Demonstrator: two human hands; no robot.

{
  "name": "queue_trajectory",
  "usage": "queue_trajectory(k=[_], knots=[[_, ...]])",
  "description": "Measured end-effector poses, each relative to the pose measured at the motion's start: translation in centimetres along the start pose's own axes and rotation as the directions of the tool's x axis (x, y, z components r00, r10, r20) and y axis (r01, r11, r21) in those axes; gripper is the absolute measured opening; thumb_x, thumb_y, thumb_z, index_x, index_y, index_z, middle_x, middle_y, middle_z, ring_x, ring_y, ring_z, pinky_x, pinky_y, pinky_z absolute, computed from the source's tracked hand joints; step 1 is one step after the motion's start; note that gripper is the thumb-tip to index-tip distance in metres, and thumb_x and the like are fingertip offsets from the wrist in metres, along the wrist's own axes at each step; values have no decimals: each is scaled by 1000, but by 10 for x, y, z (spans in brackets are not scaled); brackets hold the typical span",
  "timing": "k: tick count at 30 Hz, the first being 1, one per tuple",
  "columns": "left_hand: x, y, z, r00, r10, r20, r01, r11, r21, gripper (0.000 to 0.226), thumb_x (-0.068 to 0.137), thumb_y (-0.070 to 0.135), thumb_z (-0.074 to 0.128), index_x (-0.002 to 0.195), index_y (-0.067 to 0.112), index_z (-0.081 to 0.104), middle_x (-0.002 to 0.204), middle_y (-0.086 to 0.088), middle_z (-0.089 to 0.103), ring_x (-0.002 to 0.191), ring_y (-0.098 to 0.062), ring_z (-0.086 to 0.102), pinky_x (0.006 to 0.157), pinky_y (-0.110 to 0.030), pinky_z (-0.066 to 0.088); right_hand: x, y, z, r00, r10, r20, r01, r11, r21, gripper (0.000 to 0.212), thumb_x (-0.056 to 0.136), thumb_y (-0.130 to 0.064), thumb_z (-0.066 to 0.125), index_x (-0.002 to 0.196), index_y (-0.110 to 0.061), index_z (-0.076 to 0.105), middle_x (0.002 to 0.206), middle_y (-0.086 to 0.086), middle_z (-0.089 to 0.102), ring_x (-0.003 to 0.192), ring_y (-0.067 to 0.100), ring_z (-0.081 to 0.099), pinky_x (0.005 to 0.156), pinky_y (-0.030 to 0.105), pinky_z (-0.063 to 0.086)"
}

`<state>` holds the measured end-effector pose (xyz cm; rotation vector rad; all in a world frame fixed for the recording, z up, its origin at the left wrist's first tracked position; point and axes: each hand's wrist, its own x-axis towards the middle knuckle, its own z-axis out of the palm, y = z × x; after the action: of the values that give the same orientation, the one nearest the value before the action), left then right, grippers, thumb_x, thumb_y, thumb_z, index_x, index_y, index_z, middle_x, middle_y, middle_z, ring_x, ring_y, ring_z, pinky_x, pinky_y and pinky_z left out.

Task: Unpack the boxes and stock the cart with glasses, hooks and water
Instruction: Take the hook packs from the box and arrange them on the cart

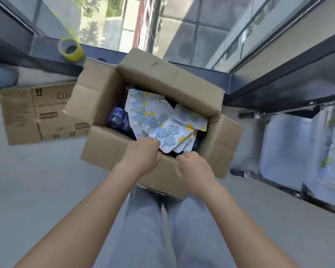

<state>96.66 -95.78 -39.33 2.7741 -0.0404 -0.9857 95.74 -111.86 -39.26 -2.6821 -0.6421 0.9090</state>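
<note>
Both hands curled: left hand (143, 153) pinches hook packs (162, 120); right hand (193, 167) grips box (217, 144) rim.

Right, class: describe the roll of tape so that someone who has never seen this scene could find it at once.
Start at the open cardboard box in the middle of the floor, then look up and left to the dark window ledge behind it. The roll of tape stands there alone, beyond the box's left flap. It is the only round, yellow-green, see-through thing among brown cartons.

Plain brown cardboard box (211, 101) beyond the left hand (143, 153) holds white hook packs (162, 122) with yellow dots and pale-blue shapes, beside dark purple-blue water bottles (117, 118); yellow-green tape roll (71, 49) further off
</note>
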Motion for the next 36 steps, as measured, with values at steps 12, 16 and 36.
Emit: queue_trajectory(k=[12,16,36], knots=[[143,-76,105,976,-169,140,192,965,-176,31,96,24,41,123,12,50,120,-8,53,109,-27,51,79,-34,40,120,30,108,927,318,198,-363,895,261,20,96,-21,38,96,-10,54,102,3,52,101,24,47,73,33,39],[174,-106,113,947,-311,82,322,924,-209,36,98,22,41,131,10,45,128,-13,48,117,-31,46,88,-41,40,152,27,121,933,287,216,-342,895,287,29,97,-21,38,115,-5,55,116,8,54,109,24,46,87,35,42],[213,-142,101,955,-287,71,261,707,-657,14,92,27,56,98,14,55,92,-4,59,85,-24,56,70,-32,41,215,16,128,913,339,226,-408,753,516,23,96,-23,41,95,-8,59,101,4,56,93,21,50,74,30,37]])
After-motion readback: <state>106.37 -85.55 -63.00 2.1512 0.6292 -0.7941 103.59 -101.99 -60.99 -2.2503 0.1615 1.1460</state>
